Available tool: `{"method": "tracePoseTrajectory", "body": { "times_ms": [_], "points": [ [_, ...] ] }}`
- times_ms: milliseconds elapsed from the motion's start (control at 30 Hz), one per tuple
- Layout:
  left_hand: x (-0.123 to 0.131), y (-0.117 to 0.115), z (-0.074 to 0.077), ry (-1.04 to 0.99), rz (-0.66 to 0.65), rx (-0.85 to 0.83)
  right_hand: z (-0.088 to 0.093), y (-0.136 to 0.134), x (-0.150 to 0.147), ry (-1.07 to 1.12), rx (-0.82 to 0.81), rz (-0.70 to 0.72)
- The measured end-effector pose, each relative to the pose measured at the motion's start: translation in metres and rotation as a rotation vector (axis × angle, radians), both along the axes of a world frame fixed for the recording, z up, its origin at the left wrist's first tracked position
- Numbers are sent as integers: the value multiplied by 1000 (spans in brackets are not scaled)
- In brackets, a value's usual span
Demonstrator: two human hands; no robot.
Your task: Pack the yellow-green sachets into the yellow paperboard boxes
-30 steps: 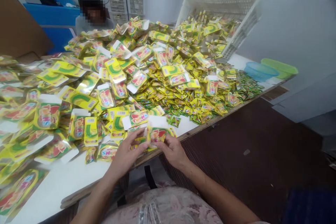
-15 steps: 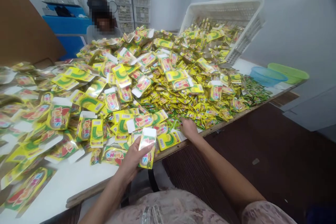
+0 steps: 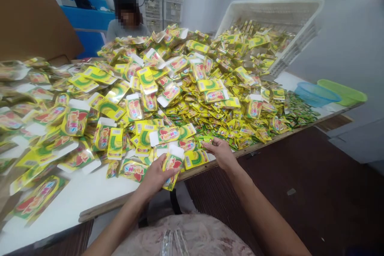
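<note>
At lower centre I see the left hand (image 3: 156,177) holding a yellow box (image 3: 173,165), thumb across its front, probably leaving the white flap end clear. Rightward, the right hand's (image 3: 221,153) fingers narrow beside green sachets (image 3: 199,141); I can't tell whether one is pinched.

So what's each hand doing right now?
Left hand: closed, holding a white-flapped box.
Right hand: at green sachets; whether it grips one can't be told.

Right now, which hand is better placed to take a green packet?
The right hand, I'd judge: it is right beside green packets, while the left hand holds a box, thumb across its front.
</note>
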State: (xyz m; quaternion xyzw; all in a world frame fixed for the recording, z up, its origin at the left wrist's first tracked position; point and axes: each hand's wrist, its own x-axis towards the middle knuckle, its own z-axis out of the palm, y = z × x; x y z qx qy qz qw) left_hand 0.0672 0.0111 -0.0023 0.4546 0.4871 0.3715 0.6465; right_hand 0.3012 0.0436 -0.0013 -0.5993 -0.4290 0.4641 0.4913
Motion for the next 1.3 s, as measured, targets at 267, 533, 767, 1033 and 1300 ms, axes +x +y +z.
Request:
{"method": "tracePoseTrajectory", "body": {
  "times_ms": [267, 533, 767, 1033, 1300],
  "points": [
    [-8, -3, 8, 184, -196, 196, 24, -20, -56, -170, 114, 402],
    [-13, -6, 25, -19, -292, -11, 35, -14, -58, -353, 230, 594],
    [-13, -10, 26, -144, -212, -162, 45, -8, -68, -723, 417, 654],
    [-18, -7, 28, -210, -86, -205, 60, 15, -69, -512, 305, 740],
    [-29, -6, 27, -205, -217, -181, 38, 10, -69, -287, 110, 776]
  ]
}}
